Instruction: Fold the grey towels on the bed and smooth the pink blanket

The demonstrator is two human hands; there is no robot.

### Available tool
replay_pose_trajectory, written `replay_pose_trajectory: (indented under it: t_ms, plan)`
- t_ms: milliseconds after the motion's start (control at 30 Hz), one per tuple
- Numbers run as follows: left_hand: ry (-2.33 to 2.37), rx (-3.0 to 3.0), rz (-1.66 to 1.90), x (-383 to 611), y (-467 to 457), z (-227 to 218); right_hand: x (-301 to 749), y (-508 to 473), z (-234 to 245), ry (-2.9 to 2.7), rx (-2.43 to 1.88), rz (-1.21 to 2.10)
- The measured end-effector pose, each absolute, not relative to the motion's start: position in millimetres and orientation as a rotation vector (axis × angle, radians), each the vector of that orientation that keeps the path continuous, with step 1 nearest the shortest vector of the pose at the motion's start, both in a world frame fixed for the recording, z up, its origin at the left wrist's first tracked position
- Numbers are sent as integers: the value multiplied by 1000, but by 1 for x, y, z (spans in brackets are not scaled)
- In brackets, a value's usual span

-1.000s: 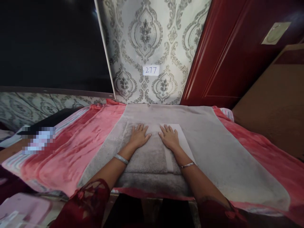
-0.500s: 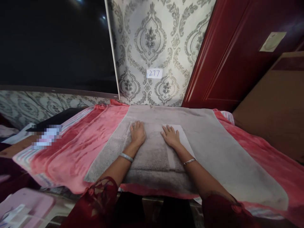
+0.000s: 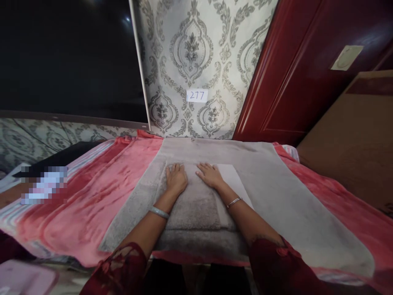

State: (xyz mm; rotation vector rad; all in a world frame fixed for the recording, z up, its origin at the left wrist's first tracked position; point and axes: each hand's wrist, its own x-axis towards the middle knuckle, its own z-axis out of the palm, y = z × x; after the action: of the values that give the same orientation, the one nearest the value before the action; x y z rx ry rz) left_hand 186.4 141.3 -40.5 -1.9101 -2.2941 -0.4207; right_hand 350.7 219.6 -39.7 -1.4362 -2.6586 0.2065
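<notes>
A small folded grey towel (image 3: 196,205) lies on a larger grey towel (image 3: 276,192) spread over a pink blanket (image 3: 101,192). My left hand (image 3: 175,178) rests flat on the far left corner of the folded towel, fingers stretched out. My right hand (image 3: 209,175) lies flat on its far edge, just right of the left hand, fingers spread. A pale band runs along the folded towel's right side. Both wrists wear bangles, and dark red sleeves cover my upper arms.
A dark screen (image 3: 67,61) hangs on the patterned wall (image 3: 190,61) at left, with a label reading 277 (image 3: 197,96). A red door (image 3: 307,69) stands at right beside a brown board (image 3: 353,143). A pink object (image 3: 24,278) sits at bottom left.
My left hand slid left to the folded towel's far corner. My right hand then moved left toward it, so the two hands lie closer together.
</notes>
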Motion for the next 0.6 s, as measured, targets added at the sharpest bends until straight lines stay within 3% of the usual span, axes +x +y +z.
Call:
replay_pose_trajectory:
  t_ms: [367, 600]
  plan:
    - [-2512, -1943, -245, 151, 133, -30, 352, 217, -49, -2611, -1490, 145]
    - [-2523, -1908, -273, 138, 96, -13, 349, 203, -27, -2630, -1571, 227]
